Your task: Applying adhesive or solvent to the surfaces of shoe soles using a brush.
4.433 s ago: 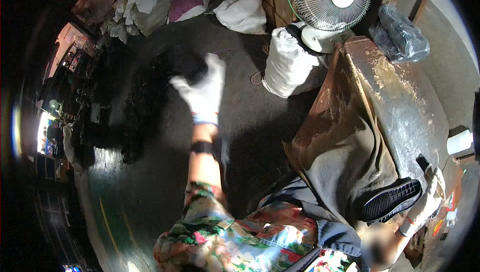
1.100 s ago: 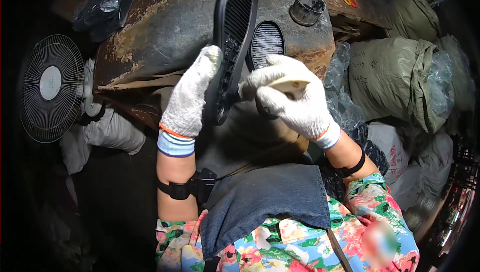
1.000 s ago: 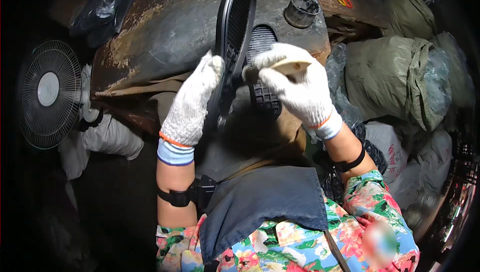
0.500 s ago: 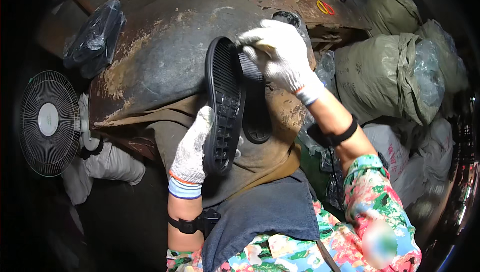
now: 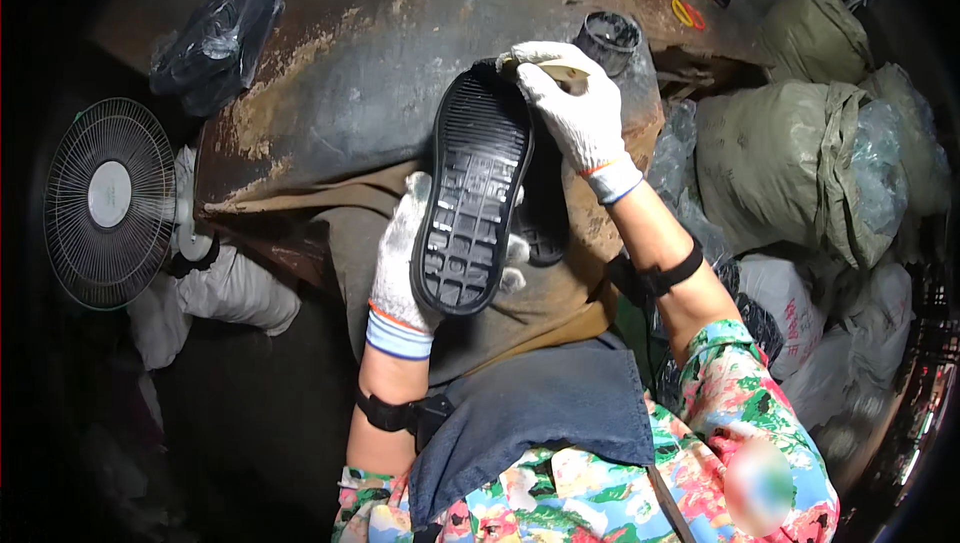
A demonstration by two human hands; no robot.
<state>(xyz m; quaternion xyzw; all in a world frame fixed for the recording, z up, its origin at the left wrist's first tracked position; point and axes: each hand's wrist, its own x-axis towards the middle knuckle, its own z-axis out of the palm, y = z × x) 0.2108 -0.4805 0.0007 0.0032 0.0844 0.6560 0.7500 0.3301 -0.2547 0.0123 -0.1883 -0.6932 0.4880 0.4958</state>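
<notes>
My left hand (image 5: 400,243), in a white knit glove, grips a black shoe sole (image 5: 470,193) by its lower part, with fingertips showing past its right edge. The sole is tilted upright, its ribbed and gridded face turned toward me. Behind it, partly hidden, is a second black sole (image 5: 545,228). My right hand (image 5: 575,98), gloved too, is closed around a pale-handled tool (image 5: 560,72) at the sole's upper end. The tool's working end is hidden there. Just beyond that hand stands a round pot (image 5: 608,35) with dark smears.
A worn bench (image 5: 365,68) lies ahead, draped with brown cloth (image 5: 350,183) at its near side. Bagged dark items (image 5: 220,38) rest at the far left, above a fan (image 5: 110,198). Scissors (image 5: 688,13) lie far right; bulging sacks (image 5: 770,163) crowd the right.
The sole in my left hand has turned to show more of its gridded face. My right hand has moved slightly along its upper end, and the pale handle shows more. The whole view has shifted.
</notes>
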